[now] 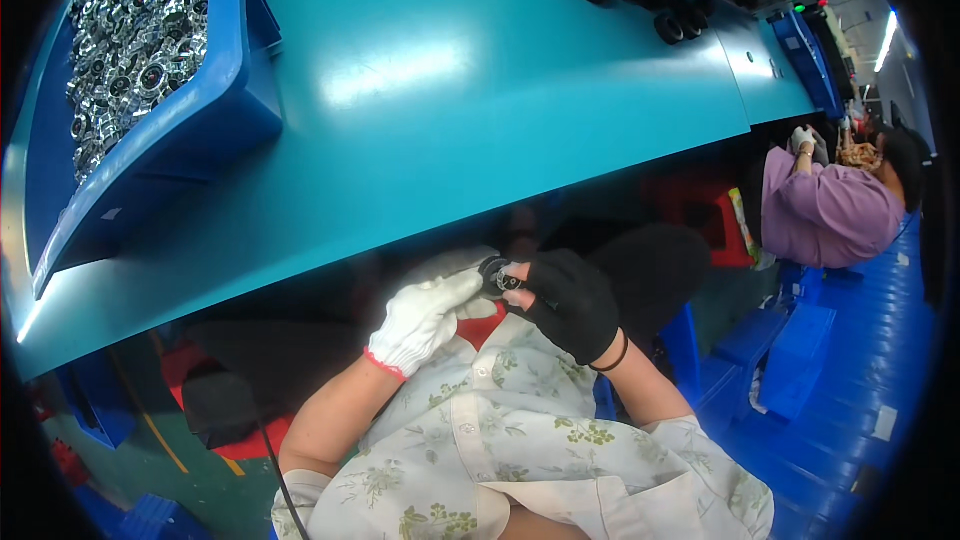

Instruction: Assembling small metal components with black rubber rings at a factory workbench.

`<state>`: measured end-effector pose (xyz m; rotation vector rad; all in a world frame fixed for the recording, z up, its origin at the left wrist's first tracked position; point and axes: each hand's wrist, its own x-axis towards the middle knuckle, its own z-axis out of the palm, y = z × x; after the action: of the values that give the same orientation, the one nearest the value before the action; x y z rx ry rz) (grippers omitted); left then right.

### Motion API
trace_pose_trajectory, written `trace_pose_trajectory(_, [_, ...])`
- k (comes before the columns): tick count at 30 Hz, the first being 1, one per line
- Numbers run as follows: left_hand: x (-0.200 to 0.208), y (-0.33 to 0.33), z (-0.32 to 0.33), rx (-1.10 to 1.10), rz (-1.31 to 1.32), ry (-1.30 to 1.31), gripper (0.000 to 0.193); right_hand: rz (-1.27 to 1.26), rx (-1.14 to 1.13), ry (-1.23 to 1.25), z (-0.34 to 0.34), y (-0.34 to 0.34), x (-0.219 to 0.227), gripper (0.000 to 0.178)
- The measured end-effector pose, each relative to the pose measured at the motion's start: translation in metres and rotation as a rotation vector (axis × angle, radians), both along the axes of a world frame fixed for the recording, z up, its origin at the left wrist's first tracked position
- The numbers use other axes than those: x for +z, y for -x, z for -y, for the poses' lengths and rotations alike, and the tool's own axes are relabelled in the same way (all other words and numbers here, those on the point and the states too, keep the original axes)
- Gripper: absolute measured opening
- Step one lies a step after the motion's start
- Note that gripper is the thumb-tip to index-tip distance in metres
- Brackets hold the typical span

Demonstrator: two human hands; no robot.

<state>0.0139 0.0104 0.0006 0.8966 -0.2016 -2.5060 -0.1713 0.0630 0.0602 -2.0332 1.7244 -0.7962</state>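
Low in the middle of the frame, just under the near edge of the teal worktable (pixel 450 110), the left hand in a white knitted glove (pixel 425 318) and the right hand in a black fingerless glove (pixel 570 302) are meeting, both closing their fingers around a small round black-and-silver metal part (pixel 497 277), which is sitting between the fingertips above the person's floral shirt. At the upper left, a blue plastic bin (pixel 215 110) is holding a heap of shiny metal rings (pixel 130 30). At the right edge, another person in a purple top (pixel 825 210) is sitting.
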Motion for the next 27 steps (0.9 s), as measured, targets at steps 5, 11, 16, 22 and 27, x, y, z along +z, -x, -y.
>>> trace_pose_trajectory(5, [-0.005,-0.001,-0.002,0.001,0.014,-0.001,0.032,-0.03,-0.008,0.009,-0.006,-0.006,-0.007,0.027])
trace_pose_trajectory(11, [-0.016,-0.001,-0.005,-0.031,0.01,-0.009,0.034,-0.148,0.02,0.033,-0.008,-0.006,-0.009,0.026])
trace_pose_trajectory(16, [0.009,0.006,0.001,-0.091,0.119,0.179,0.04,-0.223,0.059,0.037,-0.005,-0.006,-0.014,0.023])
trace_pose_trajectory(22, [0.003,0.002,0.004,-0.236,0.338,0.58,0.041,0.024,0.044,-0.154,0.007,-0.012,-0.028,0.036])
trace_pose_trajectory(27, [0.031,0.009,0.001,-0.376,0.681,0.945,0.034,-0.04,0.189,-0.157,-0.005,0.01,-0.055,0.038])
